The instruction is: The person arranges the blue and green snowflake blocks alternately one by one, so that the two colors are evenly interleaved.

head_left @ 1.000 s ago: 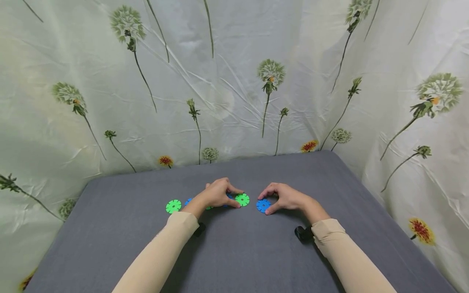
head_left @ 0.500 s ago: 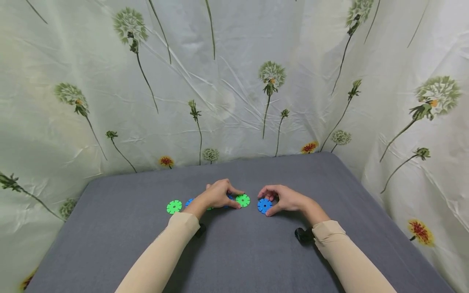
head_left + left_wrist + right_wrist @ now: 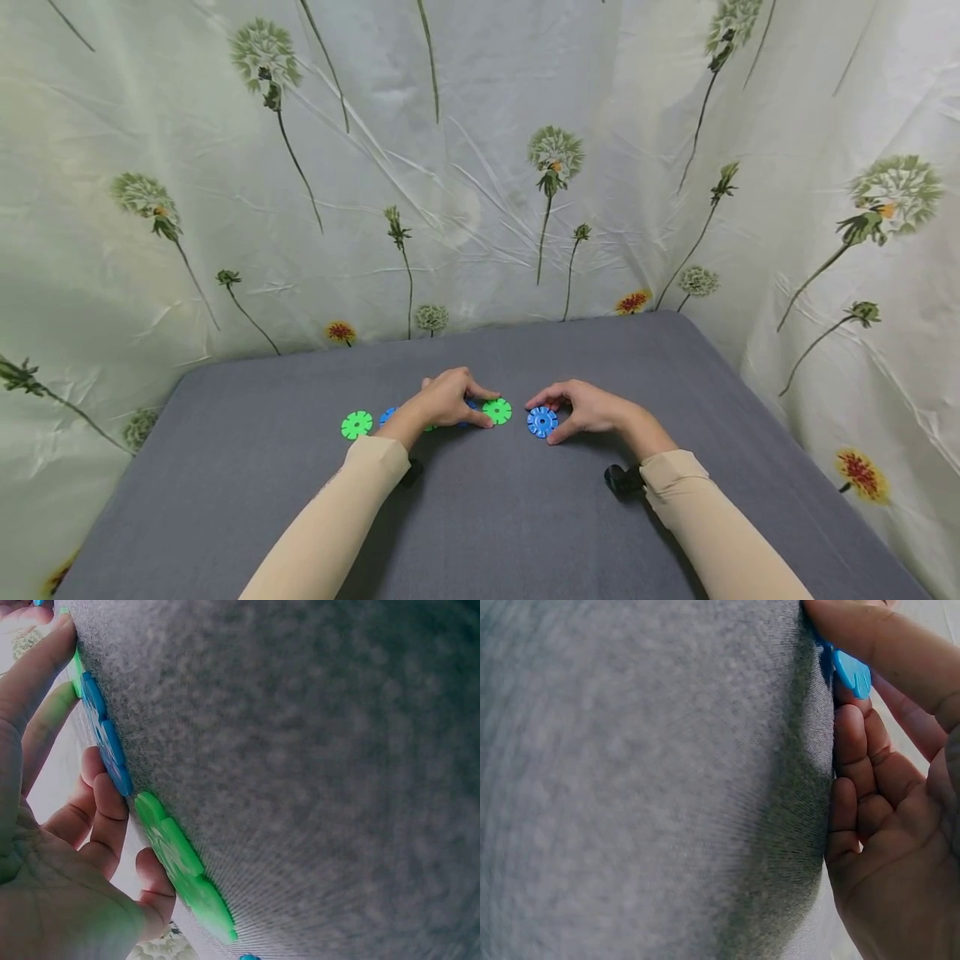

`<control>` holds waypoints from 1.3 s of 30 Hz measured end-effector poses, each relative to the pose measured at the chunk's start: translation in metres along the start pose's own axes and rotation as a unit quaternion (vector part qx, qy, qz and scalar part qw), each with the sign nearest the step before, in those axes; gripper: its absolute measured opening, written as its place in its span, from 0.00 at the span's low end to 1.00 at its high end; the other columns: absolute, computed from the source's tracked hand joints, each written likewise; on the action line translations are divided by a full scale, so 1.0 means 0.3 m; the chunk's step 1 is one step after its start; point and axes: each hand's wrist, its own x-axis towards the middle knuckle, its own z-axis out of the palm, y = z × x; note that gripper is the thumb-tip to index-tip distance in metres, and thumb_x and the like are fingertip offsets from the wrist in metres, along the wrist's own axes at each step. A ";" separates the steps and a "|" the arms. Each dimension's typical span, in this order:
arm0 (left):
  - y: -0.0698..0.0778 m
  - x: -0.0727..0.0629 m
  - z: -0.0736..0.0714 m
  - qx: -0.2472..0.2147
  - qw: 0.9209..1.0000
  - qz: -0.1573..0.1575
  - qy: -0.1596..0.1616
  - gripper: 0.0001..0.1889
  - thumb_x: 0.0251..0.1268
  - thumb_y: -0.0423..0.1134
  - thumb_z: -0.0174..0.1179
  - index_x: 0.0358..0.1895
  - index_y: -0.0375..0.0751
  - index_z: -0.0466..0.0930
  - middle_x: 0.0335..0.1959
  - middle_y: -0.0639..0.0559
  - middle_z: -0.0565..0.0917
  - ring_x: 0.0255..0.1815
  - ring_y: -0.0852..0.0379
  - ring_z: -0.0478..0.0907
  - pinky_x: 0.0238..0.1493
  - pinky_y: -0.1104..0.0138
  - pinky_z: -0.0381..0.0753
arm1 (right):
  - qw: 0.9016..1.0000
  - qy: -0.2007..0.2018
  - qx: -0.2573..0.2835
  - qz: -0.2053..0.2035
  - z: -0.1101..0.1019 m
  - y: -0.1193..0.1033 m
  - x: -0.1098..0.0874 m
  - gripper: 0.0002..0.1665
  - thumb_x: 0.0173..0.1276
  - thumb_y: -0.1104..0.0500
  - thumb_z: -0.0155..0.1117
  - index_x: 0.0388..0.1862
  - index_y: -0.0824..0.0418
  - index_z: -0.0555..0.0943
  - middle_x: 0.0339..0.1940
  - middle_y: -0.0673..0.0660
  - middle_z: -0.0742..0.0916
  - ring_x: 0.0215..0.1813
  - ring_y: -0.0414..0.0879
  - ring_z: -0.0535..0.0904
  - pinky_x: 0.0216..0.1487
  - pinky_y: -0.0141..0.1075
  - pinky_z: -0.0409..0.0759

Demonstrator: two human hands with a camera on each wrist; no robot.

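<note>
My left hand is low over the cloth, thumb and index finger at opposite edges of a green notched disc. Beneath and behind this hand a row of notched discs runs to the left, partly hidden. In the left wrist view the row shows a blue disc and a nearer green disc beside the curled fingers. Just to the right, my right hand pinches a separate blue notched disc between thumb and fingers. A small gap parts it from the green one. The right wrist view shows only part of this blue disc.
A grey cloth covers the table. At the row's left end lie a green disc and a blue disc, the latter partly behind the left wrist. A curtain printed with dandelions hangs behind the table and along its right side.
The blue disc in my right hand has shifted very slightly right, and its face now catches the light. The right fingertips have shifted around its edge. My left hand stays at the green disc.
</note>
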 end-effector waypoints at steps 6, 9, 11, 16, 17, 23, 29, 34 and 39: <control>0.003 0.004 -0.001 -0.003 1.000 -0.001 0.001 0.24 0.57 0.54 0.82 0.59 0.69 0.91 0.52 0.60 0.90 0.46 0.61 0.78 0.44 0.56 0.54 | 1.000 -0.006 0.003 0.000 -0.005 -0.004 -0.006 0.40 0.59 0.60 0.86 0.72 0.57 0.83 0.60 0.54 0.88 0.56 0.42 0.77 0.62 0.40 0.74; 0.006 0.003 -0.004 -0.004 1.000 0.000 0.001 0.24 0.57 0.54 0.83 0.59 0.68 0.91 0.56 0.59 0.91 0.51 0.57 0.81 0.44 0.56 0.57 | 1.000 -0.012 0.009 0.001 -0.006 -0.006 -0.008 0.40 0.59 0.60 0.85 0.72 0.57 0.83 0.61 0.55 0.88 0.57 0.42 0.77 0.63 0.40 0.74; 0.008 0.001 -0.005 -0.005 1.000 0.000 0.000 0.24 0.56 0.54 0.83 0.58 0.68 0.91 0.57 0.59 0.91 0.54 0.55 0.82 0.45 0.56 0.58 | 1.000 -0.013 0.010 0.000 -0.007 -0.006 -0.010 0.39 0.59 0.60 0.85 0.71 0.57 0.84 0.62 0.55 0.88 0.57 0.42 0.78 0.63 0.40 0.74; 0.008 0.001 -0.005 -0.009 1.000 -0.002 0.002 0.24 0.56 0.54 0.83 0.58 0.69 0.91 0.57 0.59 0.91 0.56 0.55 0.82 0.46 0.55 0.59 | 1.000 -0.008 0.007 0.001 -0.006 -0.005 -0.015 0.37 0.60 0.60 0.85 0.69 0.56 0.85 0.60 0.55 0.88 0.56 0.42 0.78 0.62 0.40 0.76; 0.008 0.001 -0.005 -0.010 1.000 -0.003 0.002 0.24 0.56 0.53 0.83 0.58 0.69 0.91 0.57 0.59 0.92 0.56 0.55 0.82 0.46 0.55 0.59 | 1.000 -0.007 0.006 0.001 -0.006 -0.004 -0.015 0.37 0.60 0.60 0.85 0.69 0.56 0.86 0.60 0.55 0.88 0.56 0.41 0.78 0.61 0.39 0.76; 0.010 0.004 -0.004 -0.012 1.000 -0.004 0.003 0.24 0.56 0.53 0.83 0.58 0.68 0.91 0.56 0.59 0.92 0.51 0.57 0.81 0.46 0.55 0.57 | 1.000 0.003 0.002 0.000 0.000 0.003 -0.011 0.34 0.61 0.57 0.85 0.68 0.57 0.87 0.58 0.55 0.89 0.54 0.40 0.80 0.59 0.36 0.77; 0.008 0.004 -0.003 -0.014 1.000 -0.003 0.002 0.24 0.57 0.53 0.82 0.59 0.68 0.91 0.55 0.59 0.91 0.47 0.62 0.78 0.47 0.53 0.56 | 1.000 0.019 -0.002 0.010 0.003 0.006 -0.013 0.32 0.63 0.54 0.84 0.66 0.57 0.88 0.55 0.53 0.89 0.52 0.40 0.81 0.59 0.37 0.79; 0.001 0.003 -0.003 -0.013 1.000 0.001 -0.001 0.24 0.57 0.53 0.82 0.60 0.68 0.90 0.51 0.59 0.90 0.45 0.62 0.77 0.44 0.54 0.54 | 0.999 0.031 -0.004 0.018 0.004 0.006 -0.007 0.30 0.64 0.52 0.84 0.65 0.56 0.88 0.54 0.53 0.89 0.51 0.40 0.81 0.57 0.37 0.78; 0.000 0.002 -0.006 -0.015 1.000 -0.004 -0.005 0.24 0.58 0.53 0.82 0.60 0.68 0.90 0.50 0.60 0.88 0.47 0.60 0.77 0.45 0.54 0.54 | 0.998 0.051 0.006 0.032 0.001 0.011 -0.003 0.29 0.63 0.53 0.84 0.63 0.57 0.89 0.52 0.53 0.89 0.49 0.41 0.80 0.57 0.39 0.79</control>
